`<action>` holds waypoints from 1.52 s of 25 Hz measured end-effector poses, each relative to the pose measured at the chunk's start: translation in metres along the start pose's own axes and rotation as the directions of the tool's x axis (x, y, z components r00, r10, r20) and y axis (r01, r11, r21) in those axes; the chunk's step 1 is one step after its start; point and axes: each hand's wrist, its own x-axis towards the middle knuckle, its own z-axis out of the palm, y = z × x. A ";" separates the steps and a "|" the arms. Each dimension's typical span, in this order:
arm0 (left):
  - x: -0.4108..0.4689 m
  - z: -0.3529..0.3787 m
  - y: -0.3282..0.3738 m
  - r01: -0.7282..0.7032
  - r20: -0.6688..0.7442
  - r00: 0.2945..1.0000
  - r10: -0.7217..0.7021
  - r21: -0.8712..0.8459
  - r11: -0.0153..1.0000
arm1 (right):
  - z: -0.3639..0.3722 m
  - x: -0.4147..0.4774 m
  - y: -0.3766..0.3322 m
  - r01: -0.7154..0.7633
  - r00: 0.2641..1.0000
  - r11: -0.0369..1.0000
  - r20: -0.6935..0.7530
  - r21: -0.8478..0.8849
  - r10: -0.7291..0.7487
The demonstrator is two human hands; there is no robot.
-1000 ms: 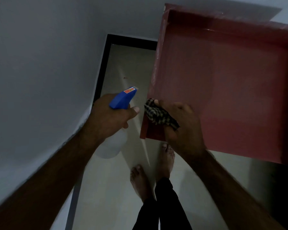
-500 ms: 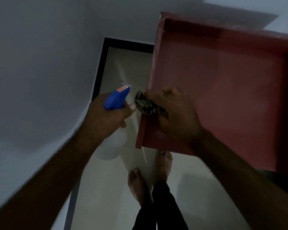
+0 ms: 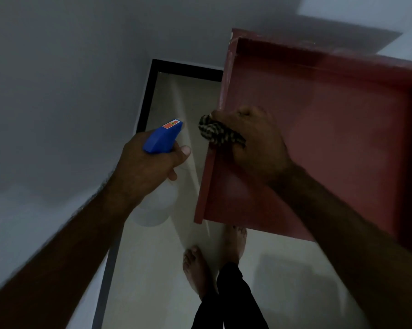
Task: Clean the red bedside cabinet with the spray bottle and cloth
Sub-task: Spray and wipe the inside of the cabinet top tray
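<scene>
Red-painted wood fills the right of the head view: the red bedside cabinet [image 3: 330, 143], flat-topped with a raised rim, stands by the pale grey wall [image 3: 57, 91]. The right hand [image 3: 254, 141] is at the top's left edge, fingers curled round a bunched black-and-cream checked cloth [image 3: 218, 134] and pressing it onto that edge, so by my reading the wiping step is in hand.

The left hand [image 3: 148, 167], just beside the cabinet and apart from it, grips the translucent spray bottle with the blue trigger head [image 3: 163, 138], fingers wrapped round its neck, nozzle aimed toward the corner, not at the wood. The next move calls for dragging the cloth along the edge and over the broad top, or swinging the nozzle onto the surface for a mist.

Around: a pale tiled floor [image 3: 176, 269], a black skirting strip [image 3: 148, 91], bare feet [image 3: 195, 269], a black trouser leg [image 3: 231, 300]. In the way: the rim's tight corners, the narrow gap to the wall, and dim light that hides smears.
</scene>
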 end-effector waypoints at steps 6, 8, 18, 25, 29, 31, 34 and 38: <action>0.007 -0.001 0.003 -0.005 -0.002 1.000 0.005 -0.002 1.000 | -0.002 -0.033 -0.014 0.079 0.993 0.996 0.085 0.038 -0.082; 0.008 0.000 0.006 -0.005 0.006 1.000 0.005 0.012 1.000 | -0.001 -0.034 -0.013 0.090 0.990 0.995 0.102 0.049 -0.095; 0.023 0.003 0.015 -0.013 -0.012 1.000 0.013 -0.001 1.000 | -0.005 0.024 0.014 -0.007 0.999 1.000 -0.046 0.030 0.008; 0.035 0.007 0.016 -0.002 -0.014 1.000 0.001 -0.047 0.999 | -0.002 -0.005 0.010 0.055 0.998 0.996 0.014 0.074 -0.056; 0.043 0.010 0.019 -0.004 -0.011 1.000 0.003 -0.034 0.999 | -0.003 0.023 0.017 0.003 0.999 1.000 -0.048 0.024 -0.001; 0.046 0.010 0.022 -0.010 -0.008 1.000 0.010 -0.009 1.000 | -0.005 0.039 0.023 -0.043 0.996 0.998 -0.075 0.041 0.046; 0.051 0.011 0.029 -0.036 0.019 0.999 0.036 0.029 0.999 | -0.009 0.044 0.028 -0.111 0.984 0.982 -0.122 0.153 0.130; 0.063 0.015 0.035 -0.041 0.082 0.996 0.033 0.097 0.994 | -0.024 0.018 0.036 -0.187 0.943 0.954 -0.228 0.236 0.242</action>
